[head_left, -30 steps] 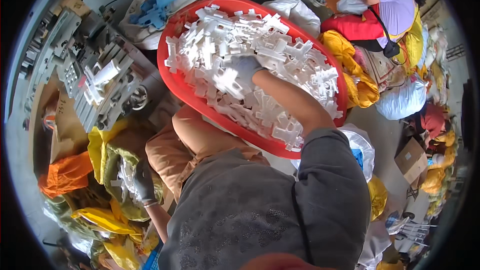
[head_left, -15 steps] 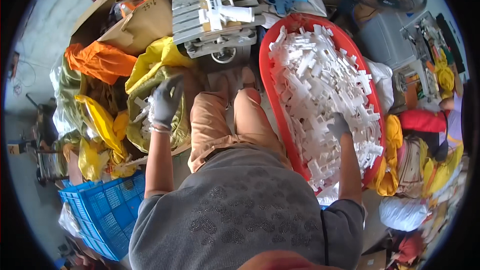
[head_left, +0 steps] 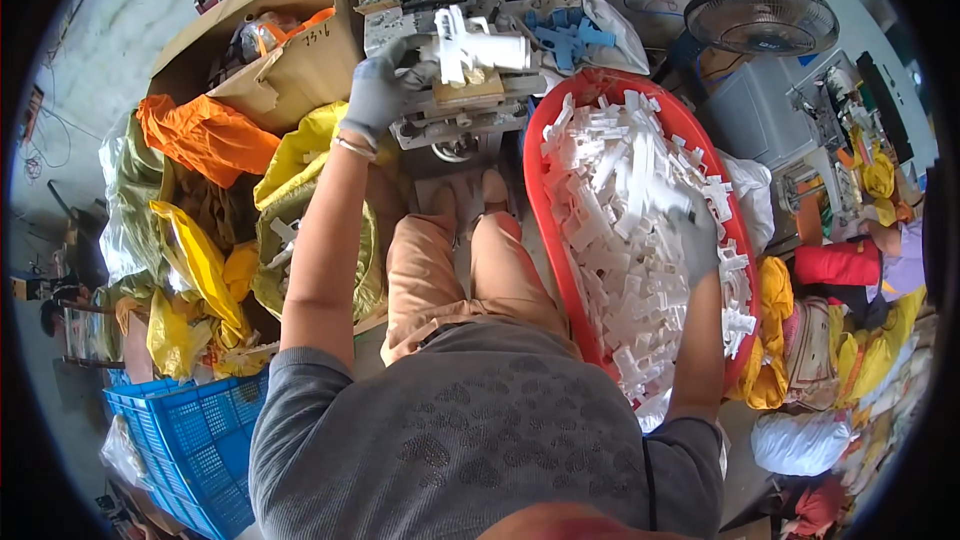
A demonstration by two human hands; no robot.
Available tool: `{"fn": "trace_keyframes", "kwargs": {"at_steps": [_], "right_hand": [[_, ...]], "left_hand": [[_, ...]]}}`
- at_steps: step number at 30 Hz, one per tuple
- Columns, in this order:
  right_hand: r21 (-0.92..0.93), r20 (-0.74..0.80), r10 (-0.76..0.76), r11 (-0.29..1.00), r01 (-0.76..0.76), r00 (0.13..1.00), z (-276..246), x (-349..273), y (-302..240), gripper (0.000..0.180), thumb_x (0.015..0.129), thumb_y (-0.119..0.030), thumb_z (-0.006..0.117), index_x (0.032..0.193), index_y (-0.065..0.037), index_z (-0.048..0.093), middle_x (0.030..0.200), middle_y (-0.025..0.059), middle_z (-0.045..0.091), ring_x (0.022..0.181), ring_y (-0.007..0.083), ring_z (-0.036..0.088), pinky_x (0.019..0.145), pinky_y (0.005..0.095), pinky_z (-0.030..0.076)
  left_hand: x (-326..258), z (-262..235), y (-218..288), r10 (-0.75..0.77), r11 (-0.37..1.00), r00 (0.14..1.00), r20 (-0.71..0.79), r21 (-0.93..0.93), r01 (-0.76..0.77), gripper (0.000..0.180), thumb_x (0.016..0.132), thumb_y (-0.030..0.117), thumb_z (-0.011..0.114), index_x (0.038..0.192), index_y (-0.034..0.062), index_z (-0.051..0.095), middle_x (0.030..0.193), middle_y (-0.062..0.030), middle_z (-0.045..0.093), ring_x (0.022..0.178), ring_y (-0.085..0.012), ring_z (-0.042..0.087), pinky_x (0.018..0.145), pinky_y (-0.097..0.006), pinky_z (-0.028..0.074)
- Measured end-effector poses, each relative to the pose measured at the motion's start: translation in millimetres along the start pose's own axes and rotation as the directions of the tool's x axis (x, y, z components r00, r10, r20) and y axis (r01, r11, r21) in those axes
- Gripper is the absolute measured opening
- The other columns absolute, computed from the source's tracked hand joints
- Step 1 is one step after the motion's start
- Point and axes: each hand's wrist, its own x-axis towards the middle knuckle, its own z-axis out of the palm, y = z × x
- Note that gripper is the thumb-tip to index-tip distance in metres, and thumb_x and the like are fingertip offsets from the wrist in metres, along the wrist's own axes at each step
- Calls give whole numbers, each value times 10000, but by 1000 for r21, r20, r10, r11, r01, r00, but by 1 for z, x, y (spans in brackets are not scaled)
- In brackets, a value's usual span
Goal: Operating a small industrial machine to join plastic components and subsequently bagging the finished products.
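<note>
A white plastic toy gun point(head_left: 482, 48) lies on the fixture of a metal bench machine point(head_left: 415, 125) ahead of me. My left hand point(head_left: 378, 92), in a grey glove, is at the toy gun's left end with its fingers closed against it. My right hand point(head_left: 697, 240), also gloved, is over a long red tub point(head_left: 537, 155) on my right. That tub is heaped with white plastic pieces point(head_left: 615, 230). Motion smears the right fingers, so whether they hold a piece cannot be made out.
Left of my legs stands an open sack point(head_left: 268, 270) with white pieces inside. Beyond it are a cardboard box point(head_left: 300, 65) and orange cloth point(head_left: 200, 140). A blue crate point(head_left: 190, 440) stands lower left. Blue toy guns point(head_left: 568, 35) fill a white bag; a fan point(head_left: 765, 15) stands far right.
My left hand has moved from above the sack, forward and right to the toy gun on the machine. My right hand has shifted slightly within the tub, and the view has tilted a little.
</note>
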Motion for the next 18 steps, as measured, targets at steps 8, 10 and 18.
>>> {"fn": "trace_keyframes", "kwargs": {"at_steps": [8, 10, 18], "right_hand": [[432, 204, -136, 901, 36, 969, 138, 88, -114, 359, 876, -87, 549, 1232, -60, 512, 1097, 47, 564, 899, 106, 566, 729, 235, 491], [455, 279, -163, 890, 19, 946, 166, 100, -129, 353, 873, -96, 567, 1223, -73, 528, 1106, 51, 573, 921, 110, 572, 722, 230, 498], [74, 436, -198, 980, 184, 878, 203, 134, -143, 326, 834, -56, 610, 1156, -106, 620, 867, 28, 639, 637, 46, 527, 506, 194, 412]], "left_hand": [[-112, -46, -50, -240, 967, 879, -413, -183, 177, 363, 792, 120, 662, 1132, 11, 596, 1020, -94, 662, 903, -146, 625, 820, -270, 479], [-156, -67, -51, -376, 919, 808, -454, -67, 390, 372, 845, 170, 622, 1174, 1, 576, 1030, -90, 659, 895, -130, 618, 806, -270, 483], [-299, -94, -96, -578, 753, 672, -463, 12, 657, 282, 915, 170, 537, 1143, 15, 595, 1097, -88, 635, 983, -164, 593, 856, -276, 459]]}}
